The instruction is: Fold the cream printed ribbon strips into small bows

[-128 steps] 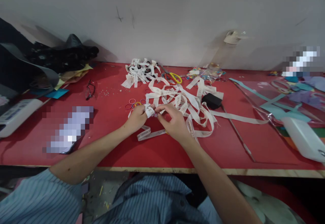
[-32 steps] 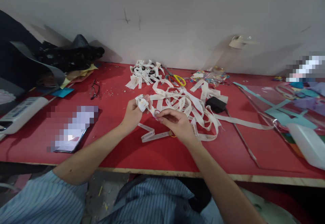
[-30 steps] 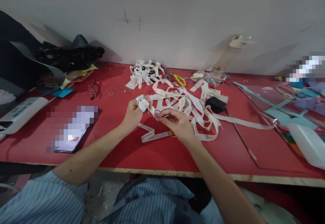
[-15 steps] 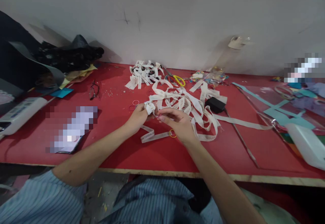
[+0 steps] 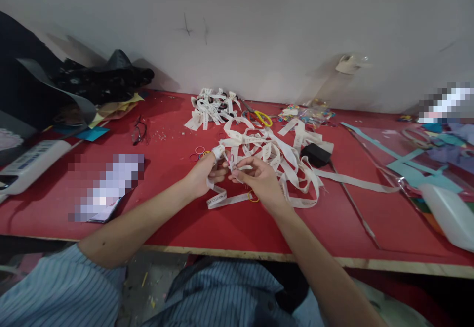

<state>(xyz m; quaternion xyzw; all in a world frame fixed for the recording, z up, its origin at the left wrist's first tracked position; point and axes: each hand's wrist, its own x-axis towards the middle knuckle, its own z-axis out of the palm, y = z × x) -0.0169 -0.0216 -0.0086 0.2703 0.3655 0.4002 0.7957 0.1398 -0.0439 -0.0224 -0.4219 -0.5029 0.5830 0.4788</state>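
My left hand point(image 5: 203, 175) is closed on a bunched white printed ribbon point(image 5: 218, 151), whose gathered part sticks up above the thumb. Its loose tail point(image 5: 225, 199) trails down onto the red table. My right hand point(image 5: 256, 174) meets it from the right, fingers pinched at a pink rubber band point(image 5: 230, 161) by the gathered ribbon. Fingers hide exactly how the band sits. Just behind the hands lies a heap of the same ribbon point(image 5: 274, 142). A yellow rubber band point(image 5: 253, 196) rests below the right hand, and several coloured bands point(image 5: 200, 150) lie beyond the left.
Finished-looking ribbon bows point(image 5: 213, 109) are piled at the back, beside yellow-handled scissors point(image 5: 262, 118). A black block point(image 5: 315, 154) sits on the ribbon's right. To the left are a phone point(image 5: 107, 188), glasses point(image 5: 138, 130) and a white device point(image 5: 33, 166). The table's front edge point(image 5: 237, 254) runs near my body.
The gathered ribbon has tipped in my left hand, its rosette-like end turning away. The left fingers have spread toward the right hand, and the pink band now shows upright between both hands.
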